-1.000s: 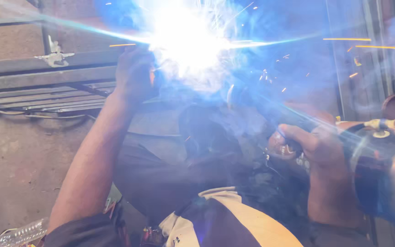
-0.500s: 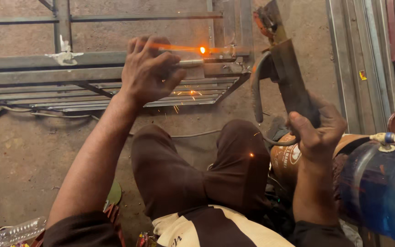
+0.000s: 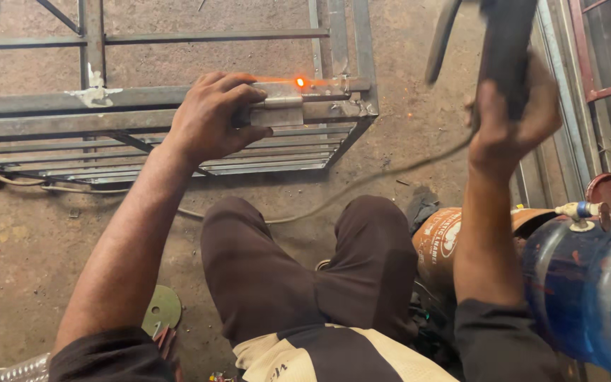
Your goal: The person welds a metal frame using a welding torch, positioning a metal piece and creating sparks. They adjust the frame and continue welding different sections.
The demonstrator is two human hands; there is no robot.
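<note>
The left hand (image 3: pixel 213 117) lies far and left of middle, its fingers (image 3: pixel 245 92) curled over the top of a grey metal hinge (image 3: pixel 277 110) and its thumb pressed against the near side, so the hand clamps the hinge against the upper bar of a steel frame (image 3: pixel 30 106). Just right of the fingertips, on the far edge of the hinge, a small weld spot (image 3: pixel 300 82) glows orange, with a short reddish streak running left from it. The frame lies flat on the concrete floor (image 3: pixel 15 240), a grid of thin bars with a corner pointing right, and a white blob of residue sits on its bar well to the left of the hand. The right hand (image 3: pixel 507 117) is raised on the far right, fingers wrapped tightly round a dark handle (image 3: pixel 507 35) that runs out of the top of the view; a curved dark strap or cable (image 3: pixel 441 39) hangs just left of it. A thin cable (image 3: pixel 362 184) trails across the floor from near this hand toward the person's bent knees in dark trousers (image 3: pixel 305 276). On the near right stand a blue gas cylinder (image 3: pixel 588 290) with a valve and an orange-brown can (image 3: pixel 440 244) beside it. A green disc (image 3: pixel 162 309) lies on the floor near the left forearm.
</note>
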